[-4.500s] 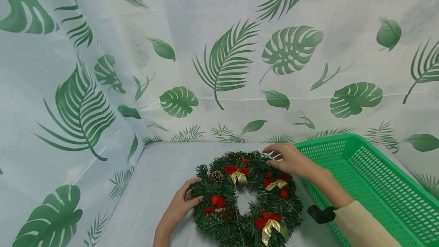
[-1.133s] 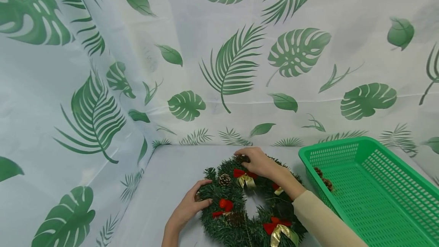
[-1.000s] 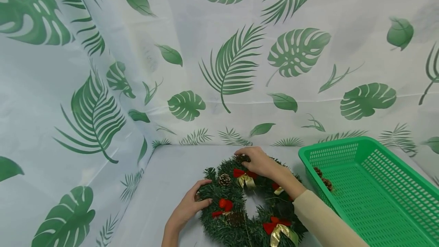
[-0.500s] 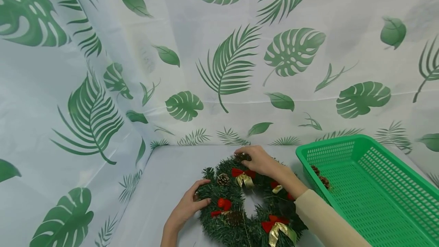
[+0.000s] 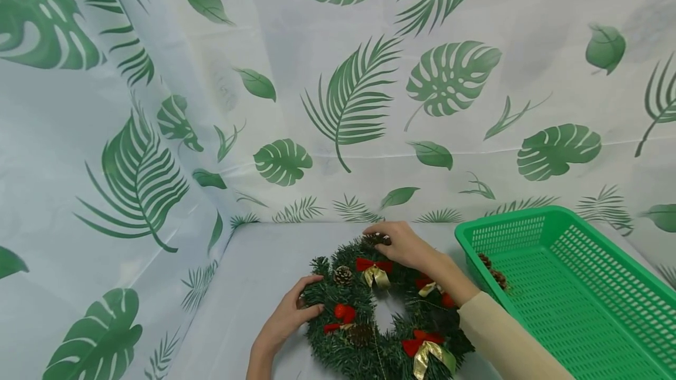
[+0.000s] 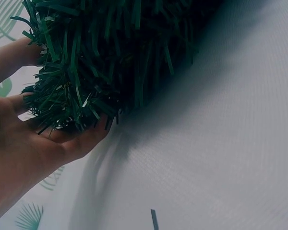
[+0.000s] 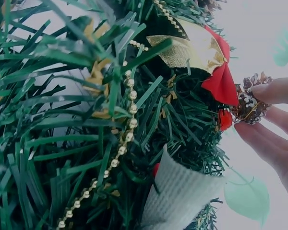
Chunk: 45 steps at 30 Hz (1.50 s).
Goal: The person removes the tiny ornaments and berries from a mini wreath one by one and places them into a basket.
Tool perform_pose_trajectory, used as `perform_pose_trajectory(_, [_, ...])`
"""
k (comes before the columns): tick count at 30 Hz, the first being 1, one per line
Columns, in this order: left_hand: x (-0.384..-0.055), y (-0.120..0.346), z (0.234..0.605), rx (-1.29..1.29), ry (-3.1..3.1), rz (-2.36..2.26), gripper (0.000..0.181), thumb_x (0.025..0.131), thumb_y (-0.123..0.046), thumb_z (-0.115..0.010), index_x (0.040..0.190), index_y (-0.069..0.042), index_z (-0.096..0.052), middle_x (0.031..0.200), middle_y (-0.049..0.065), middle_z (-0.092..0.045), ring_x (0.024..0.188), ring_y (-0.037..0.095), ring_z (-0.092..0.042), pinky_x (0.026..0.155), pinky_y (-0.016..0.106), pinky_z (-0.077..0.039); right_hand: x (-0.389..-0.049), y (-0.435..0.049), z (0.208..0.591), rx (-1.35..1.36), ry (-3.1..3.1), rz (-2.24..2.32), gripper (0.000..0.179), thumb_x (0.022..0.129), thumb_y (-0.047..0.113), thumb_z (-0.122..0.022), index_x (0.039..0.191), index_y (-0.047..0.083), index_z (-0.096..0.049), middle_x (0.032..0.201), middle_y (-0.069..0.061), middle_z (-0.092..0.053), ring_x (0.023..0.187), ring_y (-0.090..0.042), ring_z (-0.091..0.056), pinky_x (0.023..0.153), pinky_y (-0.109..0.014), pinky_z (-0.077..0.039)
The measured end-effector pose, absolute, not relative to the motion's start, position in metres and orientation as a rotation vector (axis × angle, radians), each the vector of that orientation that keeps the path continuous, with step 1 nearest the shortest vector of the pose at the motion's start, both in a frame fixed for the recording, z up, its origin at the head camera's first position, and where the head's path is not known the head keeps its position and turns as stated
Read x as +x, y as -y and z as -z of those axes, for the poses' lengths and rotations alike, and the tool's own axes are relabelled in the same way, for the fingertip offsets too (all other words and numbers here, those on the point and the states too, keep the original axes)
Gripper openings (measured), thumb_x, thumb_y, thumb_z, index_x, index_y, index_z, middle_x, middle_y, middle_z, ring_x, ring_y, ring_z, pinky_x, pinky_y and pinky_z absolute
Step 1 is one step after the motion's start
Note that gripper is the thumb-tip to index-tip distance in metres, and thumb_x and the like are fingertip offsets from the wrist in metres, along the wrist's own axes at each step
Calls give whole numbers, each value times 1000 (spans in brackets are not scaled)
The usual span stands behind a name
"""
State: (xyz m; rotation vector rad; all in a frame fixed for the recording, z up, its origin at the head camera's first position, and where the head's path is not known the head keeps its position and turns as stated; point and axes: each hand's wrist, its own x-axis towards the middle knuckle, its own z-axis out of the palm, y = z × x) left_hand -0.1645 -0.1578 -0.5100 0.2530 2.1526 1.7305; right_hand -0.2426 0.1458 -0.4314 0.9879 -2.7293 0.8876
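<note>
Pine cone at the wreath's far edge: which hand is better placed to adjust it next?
Right, most likely. The right hand has its thumb and fingers on that pine cone. The left hand grips the left side of the wreath, farther from the cone, so it seems better suited to steadying.

Fingers [image 7: 259,139] of the right hand [image 7: 281,148] pinch a pine cone [image 7: 252,103] at the edge of the wreath [image 7: 62,151]. Just beside it are a red berry [image 7: 225,120] and a red-and-gold bow [image 7: 212,57]. Gold beads [image 7: 133,109] trail over green needles, near a pale ribbed strip [image 7: 180,196].
</note>
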Motion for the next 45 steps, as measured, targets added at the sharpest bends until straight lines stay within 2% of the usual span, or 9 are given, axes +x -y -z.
perform_pose_trajectory(3, [-164, 158, 510, 259, -2167, -1722, 63, 96, -28, -72, 154, -22, -46, 167, 13, -28, 93, 21, -50, 87, 47, -46, -241, -148, 432, 986, 2726, -889, 36, 90, -6, -72, 126, 2, -71, 123, -19, -72, 108, -36, -70, 85, -43, -59])
perform_pose_trajectory(6, [-164, 158, 511, 258, -2180, -1710, 63, 96, -30, -72, 153, -23, -46, 168, 13, -27, 120, 31, -53, 108, 61, -38, -240, -151, 431, 978, 2729, -895, 36, 90, -7, -71, 126, 3, -71, 123, -19, -71, 108, -35, -70, 85, -42, -59])
perform_pose_trajectory(8, [-164, 157, 511, 253, -2182, -1706, 63, 96, -30, -72, 153, -23, -46, 168, 13, -27, 127, 34, -50, 111, 63, -35, -240, -153, 431, 977, 2728, -885, 36, 90, -7, -71, 125, 3, -71, 122, -18, -72, 106, -35, -71, 84, -42, -59])
perform_pose_trajectory(10, [-164, 157, 511, 249, -2180, -1705, 63, 96, -31, -72, 153, -23, -46, 168, 14, -26, 125, 33, -51, 111, 63, -35, -240, -154, 431, 977, 2730, -873, 36, 90, -7, -71, 125, 3, -71, 121, -18, -72, 104, -34, -71, 83, -41, -59])
perform_pose_trajectory(17, [-164, 158, 511, 246, -2166, -1715, 64, 96, -31, -73, 153, -22, -46, 167, 13, -27, 84, 20, -46, 116, 69, -23, -238, -159, 429, 929, 2759, -871, 36, 91, -5, -71, 126, 4, -71, 122, -17, -72, 105, -33, -71, 85, -44, -59])
perform_pose_trajectory(29, [-162, 158, 510, 220, -2173, -1715, 65, 95, -32, -74, 154, -24, -46, 168, 14, -25, 96, 21, -45, 116, 70, -24, -233, -168, 426, 936, 2723, -864, 37, 91, -6, -71, 126, 4, -71, 123, -16, -72, 109, -34, -70, 86, -46, -58])
perform_pose_trajectory(38, [-161, 157, 508, 205, -2185, -1695, 65, 95, -33, -74, 153, -23, -47, 165, 15, -30, 72, 18, -29, 103, 57, -37, -228, -175, 422, 925, 2728, -862, 37, 91, -6, -69, 127, 2, -71, 125, -18, -71, 109, -35, -70, 85, -46, -58])
perform_pose_trajectory(41, [-161, 157, 508, 211, -2189, -1698, 65, 95, -33, -74, 153, -22, -47, 167, 15, -27, 91, 21, -47, 113, 67, -29, -226, -178, 420, 909, 2735, -841, 38, 91, -6, -70, 128, 3, -71, 127, -18, -71, 112, -37, -68, 88, -50, -56])
perform_pose_trajectory(45, [-162, 157, 509, 217, -2189, -1700, 65, 95, -32, -74, 153, -22, -47, 167, 15, -28, 96, 23, -51, 114, 70, -26, -225, -182, 418, 892, 2742, -811, 38, 91, -6, -70, 128, 3, -70, 126, -18, -71, 112, -37, -68, 88, -49, -57])
